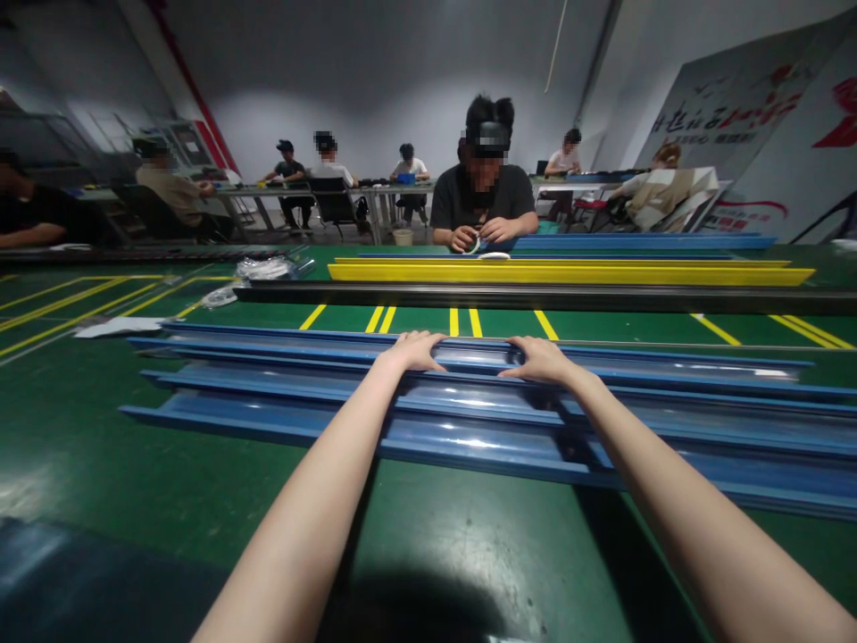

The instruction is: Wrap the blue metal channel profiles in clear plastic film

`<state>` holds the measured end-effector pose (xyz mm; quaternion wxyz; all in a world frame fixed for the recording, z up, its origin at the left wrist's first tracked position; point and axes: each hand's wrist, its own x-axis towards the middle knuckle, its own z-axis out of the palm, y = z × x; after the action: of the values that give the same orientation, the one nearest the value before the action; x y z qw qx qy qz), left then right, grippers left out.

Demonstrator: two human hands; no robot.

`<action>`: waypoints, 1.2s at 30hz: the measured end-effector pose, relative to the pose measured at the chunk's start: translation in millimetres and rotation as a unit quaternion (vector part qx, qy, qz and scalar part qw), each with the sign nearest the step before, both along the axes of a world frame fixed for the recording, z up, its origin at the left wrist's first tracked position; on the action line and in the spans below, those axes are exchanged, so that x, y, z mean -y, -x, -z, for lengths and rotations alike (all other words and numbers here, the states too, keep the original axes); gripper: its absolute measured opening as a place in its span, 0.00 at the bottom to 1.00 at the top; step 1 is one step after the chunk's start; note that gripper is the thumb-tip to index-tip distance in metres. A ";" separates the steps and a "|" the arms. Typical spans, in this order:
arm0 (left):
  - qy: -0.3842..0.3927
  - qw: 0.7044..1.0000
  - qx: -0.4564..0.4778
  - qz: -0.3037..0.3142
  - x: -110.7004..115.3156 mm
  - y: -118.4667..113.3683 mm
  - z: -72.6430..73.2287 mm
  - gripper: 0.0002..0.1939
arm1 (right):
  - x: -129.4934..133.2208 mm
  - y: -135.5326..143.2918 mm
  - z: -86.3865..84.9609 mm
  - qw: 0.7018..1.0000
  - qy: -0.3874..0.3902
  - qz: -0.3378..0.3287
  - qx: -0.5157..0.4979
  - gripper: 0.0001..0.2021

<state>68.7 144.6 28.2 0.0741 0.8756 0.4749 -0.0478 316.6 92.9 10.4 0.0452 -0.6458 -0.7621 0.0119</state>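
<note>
Several long blue channels lie side by side across the green table. My left hand (416,351) grips the farthest blue channel (301,346) near its middle, fingers over the far edge and thumb on the near one. A short way to the right, my right hand (537,360) holds the same channel in a like grip. Between the hands its shiny inner face shows. Nearer to me are a second blue channel (482,399) and the nearest blue channel (469,439), both passing under my forearms.
Beyond lie a black rail (402,295), a yellow channel (569,272) and plastic-wrapped coils (264,270) on the green table (201,500). Across it a person (486,196) handles a small white piece. More people sit at tables behind. White sheet (124,327) at left.
</note>
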 end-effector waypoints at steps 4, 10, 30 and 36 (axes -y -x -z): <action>-0.008 1.000 -0.007 0.023 0.9 5.3 -0.4 0.38 | 3.2 -1.2 -2.7 0.999 -0.022 -0.046 -0.013 0.33; -0.046 0.998 -0.020 0.048 0.1 10.7 -9.2 0.40 | 11.9 -1.2 -16.8 0.997 -0.047 -0.062 0.011 0.33; -0.124 0.987 0.024 0.096 77.4 29.1 -129.8 0.46 | 113.8 18.0 -134.2 0.949 -0.247 -0.059 0.189 0.32; -0.089 0.988 -0.007 0.123 120.0 47.3 -128.9 0.48 | 159.6 35.6 -120.6 0.952 -0.226 -0.058 0.200 0.32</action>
<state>21.4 24.6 157.1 -0.0135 0.9300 0.3668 -0.0198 281.1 -66.7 131.1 0.0361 -0.5622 -0.7746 -0.2873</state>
